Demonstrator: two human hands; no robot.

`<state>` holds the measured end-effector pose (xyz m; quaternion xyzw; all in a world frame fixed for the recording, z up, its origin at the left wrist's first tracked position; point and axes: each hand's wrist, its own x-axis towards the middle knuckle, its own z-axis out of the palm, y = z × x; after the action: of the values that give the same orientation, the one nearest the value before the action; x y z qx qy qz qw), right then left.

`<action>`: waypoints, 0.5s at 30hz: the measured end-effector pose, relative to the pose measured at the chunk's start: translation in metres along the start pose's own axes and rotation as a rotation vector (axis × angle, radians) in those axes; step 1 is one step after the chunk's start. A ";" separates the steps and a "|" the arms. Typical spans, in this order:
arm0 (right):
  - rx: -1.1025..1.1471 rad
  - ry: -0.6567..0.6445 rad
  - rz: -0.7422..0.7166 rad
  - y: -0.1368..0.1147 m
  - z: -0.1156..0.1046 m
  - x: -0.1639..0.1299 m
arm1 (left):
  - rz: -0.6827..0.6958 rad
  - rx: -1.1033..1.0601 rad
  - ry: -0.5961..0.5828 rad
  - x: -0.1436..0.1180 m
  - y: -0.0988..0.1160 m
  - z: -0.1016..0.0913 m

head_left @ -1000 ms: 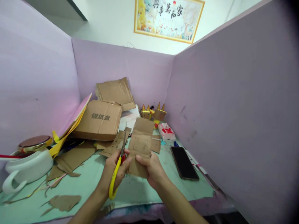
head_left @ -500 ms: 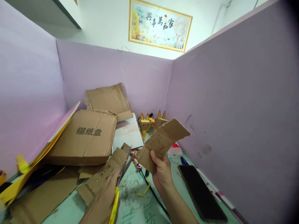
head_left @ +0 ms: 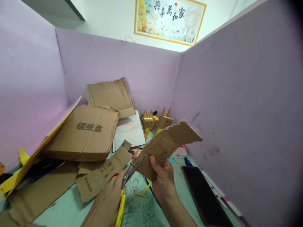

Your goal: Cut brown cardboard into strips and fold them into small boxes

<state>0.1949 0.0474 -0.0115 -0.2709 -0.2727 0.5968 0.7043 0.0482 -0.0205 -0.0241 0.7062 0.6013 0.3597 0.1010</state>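
My left hand [head_left: 110, 197] is closed round the handles of a pair of scissors [head_left: 121, 206] with yellow and red grips. The scissor blades are parted, one on each side of the left edge of a cardboard piece [head_left: 163, 145]. That brown piece is creased, torn along its upper edge and marked with drawn lines. My right hand [head_left: 164, 179] pinches it near its lower edge, thumb on the near face. A printed cardboard strip [head_left: 104, 173] lies on the table, just beyond my left hand.
A cardboard box [head_left: 87, 135] and a flat cardboard sheet [head_left: 111, 97] are piled at the left. Two small cardboard animal figures [head_left: 148, 122] stand at the back. A black phone [head_left: 204, 195] lies right of my right hand. Purple partitions [head_left: 118, 63] enclose the green table [head_left: 134, 208].
The scissors have come up to the cardboard piece, and their blades now straddle its left edge. The piece has tilted slightly in my right hand. The view has shifted a little.
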 end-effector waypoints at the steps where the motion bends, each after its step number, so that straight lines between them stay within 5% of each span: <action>1: 0.012 -0.005 0.021 0.000 0.000 -0.001 | -0.005 0.005 -0.009 -0.001 0.000 0.000; 15: 0.070 -0.048 0.107 0.004 -0.002 -0.002 | -0.072 0.115 0.000 -0.011 -0.024 0.018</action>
<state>0.1937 0.0457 -0.0161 -0.2459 -0.2538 0.6490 0.6738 0.0410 -0.0190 -0.0550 0.6887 0.6461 0.3206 0.0734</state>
